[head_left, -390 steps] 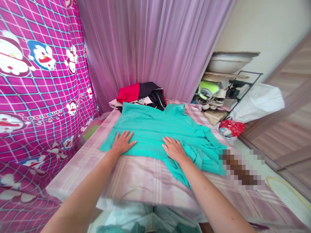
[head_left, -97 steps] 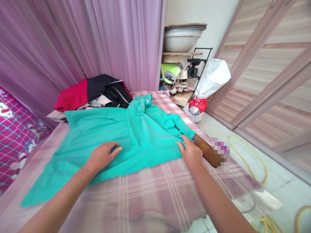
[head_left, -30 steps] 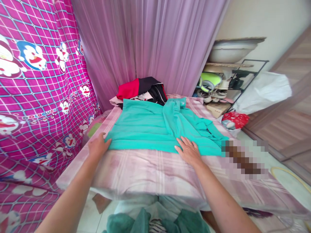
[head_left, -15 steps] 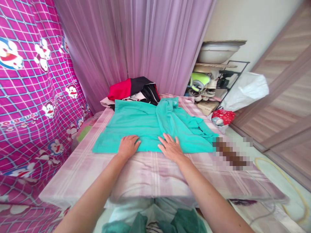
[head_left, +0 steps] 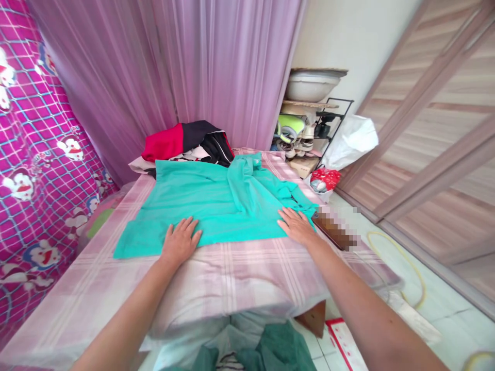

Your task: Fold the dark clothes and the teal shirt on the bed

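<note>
A turquoise shirt (head_left: 201, 196), folded lengthwise with a sleeve and collar area bunched at its right half, lies spread on a table covered with a pink plaid cloth (head_left: 247, 273). My left hand (head_left: 181, 238) rests on its near edge, left of the middle, fingers stretched out. Near the right end of the same edge, my right hand (head_left: 296, 224) lies flat with its fingers spread. Both palms press on the fabric without gripping it. Behind the shirt sits a pile of red, black and white clothes (head_left: 189, 141).
A phone-like object (head_left: 334, 232), partly blurred out, lies at the table's right side with a cable. Purple curtains (head_left: 216, 67) hang behind. To the right stand a shoe rack (head_left: 305, 131), a white bag (head_left: 353, 141) and a wooden wardrobe (head_left: 433, 113).
My right hand has slid to the right along the shirt's near edge, widening the gap between my hands. The view has turned rightward. The shirt stays laid out on the table.
</note>
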